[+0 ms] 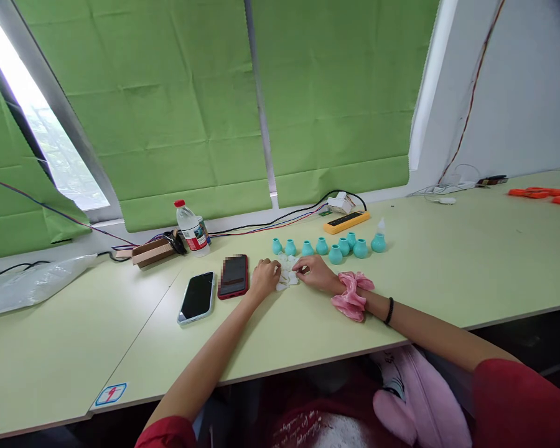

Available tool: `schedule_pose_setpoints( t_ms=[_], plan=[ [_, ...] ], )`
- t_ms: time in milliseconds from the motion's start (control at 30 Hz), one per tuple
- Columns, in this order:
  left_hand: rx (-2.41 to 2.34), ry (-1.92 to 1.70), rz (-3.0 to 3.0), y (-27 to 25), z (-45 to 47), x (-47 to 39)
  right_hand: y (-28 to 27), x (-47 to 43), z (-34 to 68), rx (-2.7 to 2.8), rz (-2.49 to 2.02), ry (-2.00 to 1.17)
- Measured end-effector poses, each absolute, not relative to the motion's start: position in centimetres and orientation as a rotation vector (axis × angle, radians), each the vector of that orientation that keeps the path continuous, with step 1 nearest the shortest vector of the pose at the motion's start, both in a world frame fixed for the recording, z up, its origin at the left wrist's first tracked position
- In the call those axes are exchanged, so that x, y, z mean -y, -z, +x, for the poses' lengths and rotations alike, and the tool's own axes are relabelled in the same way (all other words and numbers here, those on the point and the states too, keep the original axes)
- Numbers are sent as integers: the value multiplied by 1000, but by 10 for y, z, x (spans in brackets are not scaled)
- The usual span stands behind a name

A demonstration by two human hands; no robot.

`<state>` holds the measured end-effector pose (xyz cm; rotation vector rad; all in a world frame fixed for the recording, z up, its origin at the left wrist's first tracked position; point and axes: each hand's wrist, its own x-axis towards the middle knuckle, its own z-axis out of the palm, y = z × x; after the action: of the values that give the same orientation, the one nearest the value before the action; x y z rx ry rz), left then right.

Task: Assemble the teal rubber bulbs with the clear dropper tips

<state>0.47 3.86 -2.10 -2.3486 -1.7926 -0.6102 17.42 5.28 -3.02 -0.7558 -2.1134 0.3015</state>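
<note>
Thin, irregular whitish pieces (287, 277) lie loosely right of the rectangular, red-cased phone (234, 275) — left hand (264, 276) half-curled, right hand (315, 272) nearly pinched at their edges, whether gripping any I cannot tell. Round-bellied turquoise pots (335, 255) stand beyond the phone, rightward.

There are nine turquoise pots (335, 254), two phones (196, 297), one red-capped bottle (193, 231), two hands (266, 277).

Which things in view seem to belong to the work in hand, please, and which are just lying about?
Likely in the work:
white pieces, at the fingers of the left hand and right hand
turquoise pots, just beyond

Apparently lying about:
pale phone
red phone
bottle
yellow bar
plastic bag
</note>
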Motion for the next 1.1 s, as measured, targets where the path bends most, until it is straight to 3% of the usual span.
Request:
schedule_pose_setpoints(
  t_ms=[367,533,700,933,1100],
  plan=[
    [1771,498,-2404,27,9,-38,31,-54,174,2121,-727,-301],
    [1805,653,-2436,26,7,-42,31,-53,175,2120,-717,-323],
    [1755,1058,-2400,16,7,-35,29,-51,175,2061,-717,-389],
    [1615,1909,-2806,1,12,-18,24,-52,176,1639,-686,-1155],
    [1856,2276,-3052,5,11,-19,21,-57,183,1436,-614,-1433]
  ],
)
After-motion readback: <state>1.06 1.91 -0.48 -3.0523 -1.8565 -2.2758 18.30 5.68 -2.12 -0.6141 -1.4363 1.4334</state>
